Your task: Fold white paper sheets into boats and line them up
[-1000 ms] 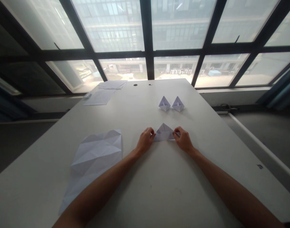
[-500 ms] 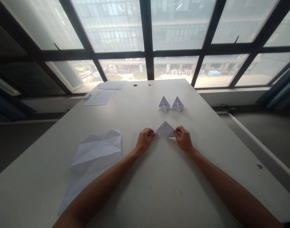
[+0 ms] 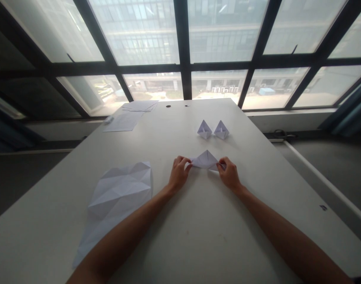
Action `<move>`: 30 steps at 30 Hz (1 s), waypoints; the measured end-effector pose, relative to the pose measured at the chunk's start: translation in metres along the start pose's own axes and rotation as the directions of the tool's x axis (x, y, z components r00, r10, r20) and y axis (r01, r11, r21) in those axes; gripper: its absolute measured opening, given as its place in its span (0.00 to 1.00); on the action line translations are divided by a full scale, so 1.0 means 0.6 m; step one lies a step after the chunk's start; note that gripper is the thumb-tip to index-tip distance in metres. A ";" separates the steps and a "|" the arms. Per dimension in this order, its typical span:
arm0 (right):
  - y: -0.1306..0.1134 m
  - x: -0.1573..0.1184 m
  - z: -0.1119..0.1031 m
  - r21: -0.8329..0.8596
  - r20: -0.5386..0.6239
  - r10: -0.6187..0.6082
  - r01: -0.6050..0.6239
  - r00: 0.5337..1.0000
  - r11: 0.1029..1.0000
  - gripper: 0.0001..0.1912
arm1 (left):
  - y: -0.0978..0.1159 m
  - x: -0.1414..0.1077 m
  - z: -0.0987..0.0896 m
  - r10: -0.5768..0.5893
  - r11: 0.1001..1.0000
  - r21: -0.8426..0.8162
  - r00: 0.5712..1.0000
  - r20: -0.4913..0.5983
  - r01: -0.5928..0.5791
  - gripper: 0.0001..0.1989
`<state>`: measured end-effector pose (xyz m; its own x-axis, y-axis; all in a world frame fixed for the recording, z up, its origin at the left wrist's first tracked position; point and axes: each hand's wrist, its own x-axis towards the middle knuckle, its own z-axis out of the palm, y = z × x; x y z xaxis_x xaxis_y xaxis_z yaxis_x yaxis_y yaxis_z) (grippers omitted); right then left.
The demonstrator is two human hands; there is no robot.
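Note:
Between my hands is a folded white paper with a pointed triangular peak at the far side. My left hand pinches its left corner between thumb and fingers. On the opposite side, my right hand grips the right corner, its fingertips closed on the paper. Just beyond stand two finished-looking paper boats, a left one and a right one, side by side. To the left of my left hand lies a creased, unfolded white sheet, partly covered by my left forearm.
The white table reaches toward the window. More paper sheets lie at its far left, beside a small crumpled thing. Two round holes sit near the far edge. A small dark mark is at the right.
The left side of the folded paper has spread and lifted, and its near edge has moved up. My left hand's fingers have shifted their pinch; my right hand stays nearly still.

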<state>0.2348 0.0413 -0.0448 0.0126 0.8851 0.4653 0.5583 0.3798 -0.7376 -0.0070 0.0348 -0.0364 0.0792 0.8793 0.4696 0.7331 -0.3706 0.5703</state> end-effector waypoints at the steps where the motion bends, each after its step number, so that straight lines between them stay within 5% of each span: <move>1: 0.000 0.000 0.000 0.003 0.000 -0.002 0.002 1.000 1.000 0.04 | 0.000 0.000 0.000 0.002 1.000 0.030 1.000 0.004 -0.002 0.04; 8: 0.001 0.000 0.000 0.019 0.021 -0.029 0.029 0.999 0.999 0.04 | -0.011 0.000 0.003 -0.063 0.996 0.069 0.997 0.045 0.060 0.06; 12: -0.001 -0.001 0.000 0.020 0.026 -0.031 0.030 0.999 0.999 0.04 | -0.016 0.002 0.005 -0.042 0.998 0.053 0.999 0.000 0.041 0.03; 17: -0.002 -0.001 0.000 0.019 0.024 -0.033 0.032 0.999 0.999 0.03 | -0.013 0.004 0.004 -0.021 0.996 -0.088 0.997 0.068 0.027 0.03; 26: 0.003 0.001 0.000 0.037 0.020 -0.013 0.012 1.000 0.999 0.04 | -0.003 0.003 0.002 0.073 0.997 0.000 0.987 0.146 -0.074 0.04; 30: 0.002 0.001 -0.001 0.040 0.024 -0.010 0.009 1.000 0.999 0.04 | -0.001 0.004 0.003 0.056 0.997 -0.050 0.994 0.093 -0.051 0.05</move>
<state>0.2359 0.0420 -0.0452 -0.0124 0.8875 0.4607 0.5243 0.3981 -0.7527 -0.0059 0.0377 -0.0368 0.1821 0.8813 0.4361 0.6932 -0.4296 0.5787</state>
